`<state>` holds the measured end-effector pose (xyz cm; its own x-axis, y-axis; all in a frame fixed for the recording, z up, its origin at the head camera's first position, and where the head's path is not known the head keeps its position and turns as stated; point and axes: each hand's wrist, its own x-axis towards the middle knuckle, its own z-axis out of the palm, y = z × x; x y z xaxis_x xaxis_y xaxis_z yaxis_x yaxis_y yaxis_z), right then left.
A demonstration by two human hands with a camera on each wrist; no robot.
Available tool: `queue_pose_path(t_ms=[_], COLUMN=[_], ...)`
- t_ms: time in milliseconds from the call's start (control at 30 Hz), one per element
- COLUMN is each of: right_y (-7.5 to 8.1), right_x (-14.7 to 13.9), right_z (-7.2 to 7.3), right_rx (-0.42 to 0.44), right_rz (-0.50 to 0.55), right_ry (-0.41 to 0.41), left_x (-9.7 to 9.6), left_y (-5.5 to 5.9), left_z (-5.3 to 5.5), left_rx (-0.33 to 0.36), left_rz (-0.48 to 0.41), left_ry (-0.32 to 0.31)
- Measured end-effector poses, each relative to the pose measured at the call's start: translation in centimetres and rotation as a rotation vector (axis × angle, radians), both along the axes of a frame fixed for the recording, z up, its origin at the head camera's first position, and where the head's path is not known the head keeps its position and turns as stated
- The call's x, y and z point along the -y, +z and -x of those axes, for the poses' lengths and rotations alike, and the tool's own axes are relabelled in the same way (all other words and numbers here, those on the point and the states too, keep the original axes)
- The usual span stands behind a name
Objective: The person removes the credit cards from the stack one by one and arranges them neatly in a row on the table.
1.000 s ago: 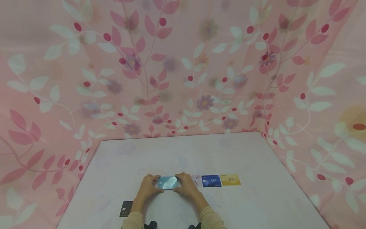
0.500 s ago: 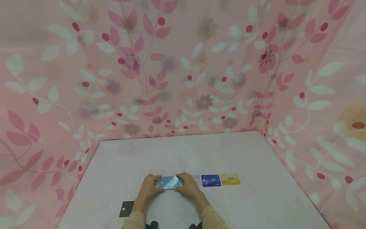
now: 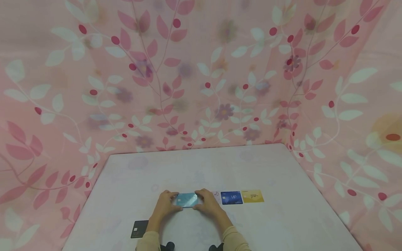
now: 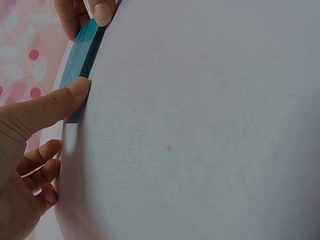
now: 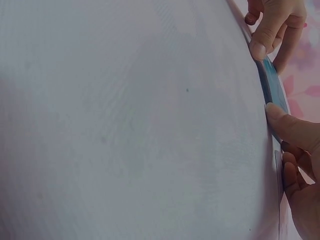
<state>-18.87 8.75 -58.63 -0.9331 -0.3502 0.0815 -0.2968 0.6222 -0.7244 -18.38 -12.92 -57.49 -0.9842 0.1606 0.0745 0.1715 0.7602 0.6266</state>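
Observation:
A light-blue bank card (image 3: 187,200) with a chip lies lengthwise between the two hands near the middle of the table. My left hand (image 3: 164,205) pinches its left end, thumb on the near edge and forefinger on the far edge. At the other end, my right hand (image 3: 207,205) holds it the same way. Both wrist views show the thumbs on the near long edge of the blue card (image 4: 77,65), which looks dark and thick there. Just right of the right hand is a pale card with pink flowers (image 3: 216,195), partly hidden by that hand.
A blue VIP card (image 3: 231,198) and a yellow card (image 3: 253,196) continue the row to the right. By the left forearm lies a black card (image 3: 139,229), partly covered by it. The white table (image 3: 276,226) has floral cloth walls behind and beside it.
Both hands and the light-blue card have shifted slightly to the right, toward the flowered card. More of the black card shows beside the left forearm. The other cards have stayed in place.

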Motion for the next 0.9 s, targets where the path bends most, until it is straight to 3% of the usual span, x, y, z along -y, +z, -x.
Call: queue_pose_path(t_ms=[267, 633, 900], right_y=[-0.01, -0.37, -0.2], right_x=[-0.23, -0.64, -0.66], right_z=[-0.11, 0.05, 0.03], right_rx=[0.03, -0.008, -0.01], right_rz=[0.009, 0.068, 0.063], right_ry=[-0.013, -0.004, 0.014], left_x=[-0.34, -0.56, -0.57], left_y=[0.01, -0.42, -0.01], left_z=[0.03, 0.5, 0.24], left_rx=[-0.033, -0.02, -0.003], left_rz=[0.018, 0.016, 0.003], left_ry=[-0.003, -0.021, -0.02])
